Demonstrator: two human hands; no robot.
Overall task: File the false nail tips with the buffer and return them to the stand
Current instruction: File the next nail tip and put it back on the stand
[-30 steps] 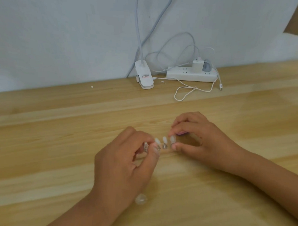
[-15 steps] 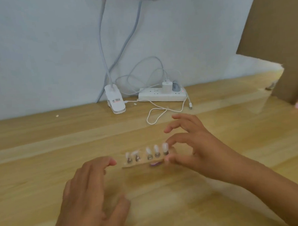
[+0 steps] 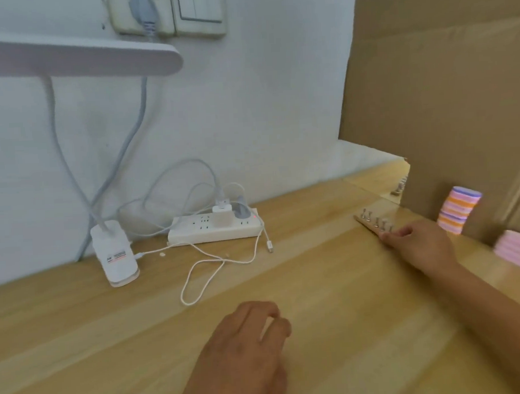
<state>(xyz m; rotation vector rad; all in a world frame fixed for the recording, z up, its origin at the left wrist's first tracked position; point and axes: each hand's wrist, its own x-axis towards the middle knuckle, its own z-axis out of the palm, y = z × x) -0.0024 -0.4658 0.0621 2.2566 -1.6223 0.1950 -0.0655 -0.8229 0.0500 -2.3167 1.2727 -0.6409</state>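
Soft, even, moderately bright illumination. The lamp head (image 3: 77, 60) at upper left reads pale, without glare. Faint shadows lie beneath the left hand (image 3: 242, 355) and the power strip (image 3: 214, 231). Motion blur smears the striped buffer blocks (image 3: 459, 210), the pink block (image 3: 517, 249) and the nail-tip stand (image 3: 373, 224) at right. Wide-angle distortion tilts the cardboard wall (image 3: 441, 84) and the table (image 3: 110, 337) lines.

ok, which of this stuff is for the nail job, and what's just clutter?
Job: stand, striped buffer blocks, right hand at the stand's near end, left hand idle on the table.
Lying about: power strip, white cable, clip lamp, cardboard box.
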